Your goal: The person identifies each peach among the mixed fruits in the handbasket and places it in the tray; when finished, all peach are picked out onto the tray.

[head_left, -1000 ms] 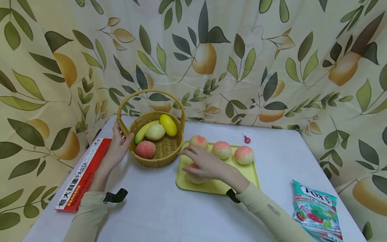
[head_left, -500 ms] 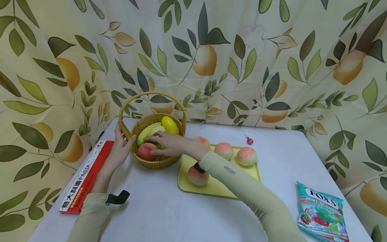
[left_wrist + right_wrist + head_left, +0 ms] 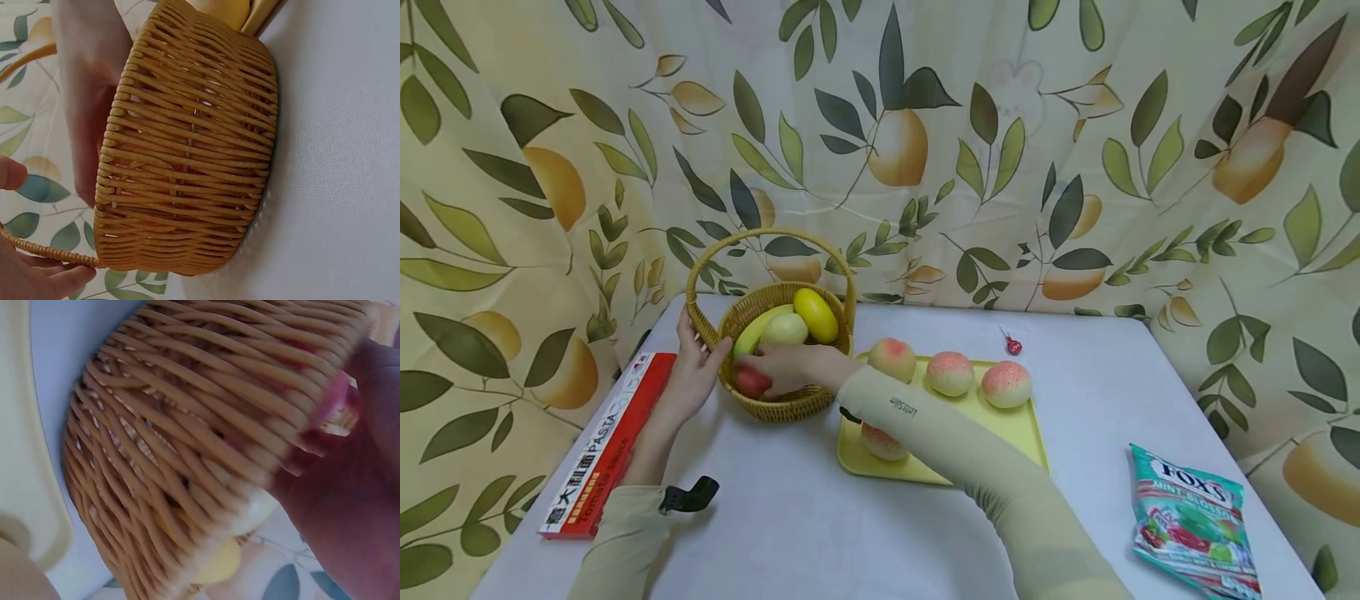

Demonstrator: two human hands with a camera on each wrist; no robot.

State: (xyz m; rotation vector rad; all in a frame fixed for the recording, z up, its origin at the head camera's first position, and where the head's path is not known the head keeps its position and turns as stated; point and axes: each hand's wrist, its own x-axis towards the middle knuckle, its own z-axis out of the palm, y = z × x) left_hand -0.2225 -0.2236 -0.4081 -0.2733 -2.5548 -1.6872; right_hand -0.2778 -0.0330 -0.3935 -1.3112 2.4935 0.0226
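Observation:
A wicker basket (image 3: 790, 410) with a tall handle stands at the back left of the table. My left hand (image 3: 694, 379) grips it where the handle meets the rim; in the left wrist view those fingers lie around the handle base. Reaching in over the right side, my right hand (image 3: 793, 367) has its fingers curled around a red peach (image 3: 751, 382). The right wrist view shows that peach (image 3: 332, 399) partly hidden behind the weave and fingers. Behind the hand lie a banana (image 3: 752, 333), a pale green round fruit (image 3: 786, 330) and a yellow oval fruit (image 3: 817, 316).
A yellow tray (image 3: 850, 462) bearing several pale peaches (image 3: 950, 373) lies right of the basket, under my right forearm. A red pasta box (image 3: 610, 450) lies at left. At right are a lollipop (image 3: 1013, 344) and a teal candy bag (image 3: 1195, 521). A patterned curtain closes the back.
My right hand has moved left from above the tray into the basket and taken hold of the red peach. My left hand has stayed at the basket handle.

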